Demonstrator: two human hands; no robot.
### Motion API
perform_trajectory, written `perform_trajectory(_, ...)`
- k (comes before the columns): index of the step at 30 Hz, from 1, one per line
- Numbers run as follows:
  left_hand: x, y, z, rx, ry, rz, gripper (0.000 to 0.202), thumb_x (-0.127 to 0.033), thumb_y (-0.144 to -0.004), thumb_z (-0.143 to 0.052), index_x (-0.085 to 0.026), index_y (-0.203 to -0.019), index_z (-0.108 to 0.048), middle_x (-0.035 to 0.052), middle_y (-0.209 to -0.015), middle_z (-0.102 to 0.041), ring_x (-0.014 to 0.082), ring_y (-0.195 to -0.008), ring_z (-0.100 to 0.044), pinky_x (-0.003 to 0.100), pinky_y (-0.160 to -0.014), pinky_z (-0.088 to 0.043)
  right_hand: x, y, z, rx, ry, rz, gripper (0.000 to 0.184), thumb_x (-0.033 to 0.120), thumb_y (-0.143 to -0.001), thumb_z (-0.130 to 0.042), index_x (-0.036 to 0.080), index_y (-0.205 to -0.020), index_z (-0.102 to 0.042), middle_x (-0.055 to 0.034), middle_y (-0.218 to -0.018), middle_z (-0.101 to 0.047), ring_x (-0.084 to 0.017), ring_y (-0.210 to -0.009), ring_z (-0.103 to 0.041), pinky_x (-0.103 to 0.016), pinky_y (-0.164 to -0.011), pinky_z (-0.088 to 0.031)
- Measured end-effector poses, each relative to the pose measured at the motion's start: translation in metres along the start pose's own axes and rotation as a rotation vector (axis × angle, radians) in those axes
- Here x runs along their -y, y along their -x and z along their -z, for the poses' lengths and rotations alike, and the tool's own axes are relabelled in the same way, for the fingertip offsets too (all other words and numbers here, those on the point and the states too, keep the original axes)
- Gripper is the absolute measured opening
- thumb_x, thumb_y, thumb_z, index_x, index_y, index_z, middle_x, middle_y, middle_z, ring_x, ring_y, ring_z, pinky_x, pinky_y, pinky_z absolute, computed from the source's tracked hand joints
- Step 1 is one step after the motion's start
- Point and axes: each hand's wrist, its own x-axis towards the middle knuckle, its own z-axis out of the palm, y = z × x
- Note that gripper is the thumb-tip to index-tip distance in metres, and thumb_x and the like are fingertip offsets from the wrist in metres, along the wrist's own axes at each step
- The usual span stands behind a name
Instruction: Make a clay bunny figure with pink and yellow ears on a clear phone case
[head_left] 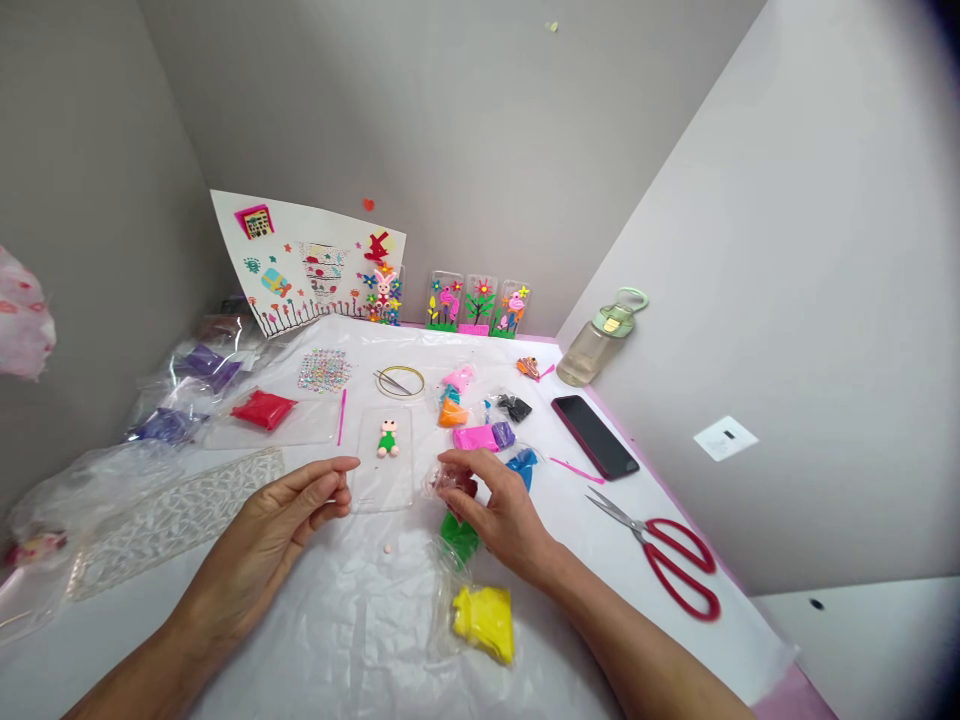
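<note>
Presently my right hand (pixel 501 508) is clamped on a crinkled clear plastic bag (pixel 435 484) of dark-red clay (pixel 459 479); I cannot tell whether my curled left hand (pixel 289 515) pinches anything. Between my grips, a green-bodied clay figure (pixel 388 440) lies on a clear rectangular plastic case (pixel 386 485).

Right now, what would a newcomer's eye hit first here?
Probably the small green-bodied figure on the clear case, in the middle of the table, just beyond the gap between the left hand and right hand. Next, the yellow clay in its bag at bottom centre and the red-handled scissors to the right. Behind, a colourful drawing stands at back left.
</note>
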Motion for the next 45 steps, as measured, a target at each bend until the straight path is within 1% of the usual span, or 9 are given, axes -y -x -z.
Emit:
perform_trajectory(3,0.001,0.0,0.0,0.005,-0.014,0.007,0.045,-0.047,-0.06,-0.093,-0.023,-0.097,-0.081,0.0019,-0.086,-0.077,0.0133,-0.082,-0.069,0.016,-0.077,-0.058,0.0,0.0,0.0,0.0,0.001,0.005,0.027,0.019,-0.091,-0.068,0.02,-0.118,-0.065,-0.0043,-0.093,-0.069,-0.017,-0.078,-0.062,-0.031,-0.074,-0.051)
perform_trajectory(7,0.0,-0.001,0.0,0.05,-0.03,-0.01,0.038,-0.05,-0.063,-0.091,-0.021,-0.084,-0.078,0.0001,-0.074,-0.072,0.0138,-0.071,-0.066,0.02,-0.068,-0.059,0.001,0.0,0.0,-0.001,0.007,0.004,0.026,0.018,-0.091,-0.068,0.02,-0.117,-0.065,-0.0042,-0.092,-0.07,-0.017,-0.079,-0.062,-0.031,-0.074,-0.051)
perform_trajectory(11,-0.001,0.0,0.004,0.099,-0.037,-0.03,0.04,-0.052,-0.071,-0.085,-0.019,-0.063,-0.065,-0.0048,-0.059,-0.058,0.0071,-0.054,-0.053,0.012,-0.053,-0.048,0.003,0.0,0.001,0.005,0.017,0.008,0.027,0.019,-0.091,-0.068,0.02,-0.117,-0.065,-0.0039,-0.092,-0.071,-0.017,-0.08,-0.063,-0.031,-0.075,-0.051)
perform_trajectory(14,0.0,0.0,0.006,0.104,-0.029,-0.022,0.042,-0.055,-0.077,-0.079,-0.019,-0.063,-0.064,-0.0064,-0.057,-0.052,0.0053,-0.049,-0.047,0.012,-0.046,-0.043,0.002,0.0,0.001,0.006,0.028,0.008,0.027,0.019,-0.091,-0.069,0.02,-0.117,-0.065,-0.0043,-0.092,-0.07,-0.018,-0.08,-0.063,-0.031,-0.074,-0.051)
perform_trajectory(17,0.0,-0.001,0.006,0.079,-0.017,-0.016,0.033,-0.053,-0.075,-0.082,-0.021,-0.081,-0.075,-0.0054,-0.064,-0.059,0.0062,-0.055,-0.054,0.012,-0.052,-0.049,0.001,0.0,0.0,0.009,0.015,0.0,0.026,0.019,-0.091,-0.068,0.02,-0.117,-0.065,-0.0043,-0.093,-0.07,-0.017,-0.079,-0.063,-0.031,-0.074,-0.051)
perform_trajectory(23,-0.001,-0.001,0.001,0.031,0.063,0.004,0.042,-0.046,-0.069,-0.089,-0.023,-0.103,-0.08,0.0009,-0.089,-0.074,0.0127,-0.082,-0.068,0.016,-0.078,-0.06,0.0,0.0,-0.001,0.002,-0.013,0.003,0.026,0.019,-0.091,-0.068,0.02,-0.116,-0.065,-0.0037,-0.091,-0.069,-0.017,-0.078,-0.062,-0.031,-0.074,-0.051)
perform_trajectory(28,-0.001,-0.001,0.0,0.017,0.049,0.006,0.04,-0.04,-0.061,-0.095,-0.024,-0.095,-0.081,0.0003,-0.086,-0.075,0.0121,-0.079,-0.07,0.013,-0.074,-0.059,0.0,0.001,-0.001,0.007,-0.004,-0.002,0.025,0.019,-0.091,-0.069,0.021,-0.116,-0.066,-0.004,-0.092,-0.069,-0.017,-0.078,-0.063,-0.031,-0.074,-0.051)
perform_trajectory(39,-0.002,0.001,0.001,0.064,-0.084,-0.089,0.031,-0.051,-0.075,-0.082,-0.022,-0.074,-0.071,-0.0031,-0.069,-0.064,0.0116,-0.064,-0.059,0.017,-0.061,-0.055,0.005,0.001,-0.001,0.026,0.01,-0.023,0.027,0.018,-0.09,-0.069,0.02,-0.116,-0.066,-0.0046,-0.094,-0.071,-0.017,-0.08,-0.063,-0.032,-0.077,-0.052)
perform_trajectory(45,-0.027,-0.005,-0.001,-0.011,-0.362,-0.172,0.034,-0.056,-0.072,-0.081,-0.028,-0.091,-0.077,-0.0004,-0.085,-0.074,0.0192,-0.081,-0.067,0.023,-0.076,-0.055,0.009,0.001,-0.002,0.054,-0.013,-0.036,0.026,0.019,-0.091,-0.068,0.021,-0.117,-0.066,-0.004,-0.092,-0.07,-0.017,-0.08,-0.062,-0.032,-0.077,-0.052)
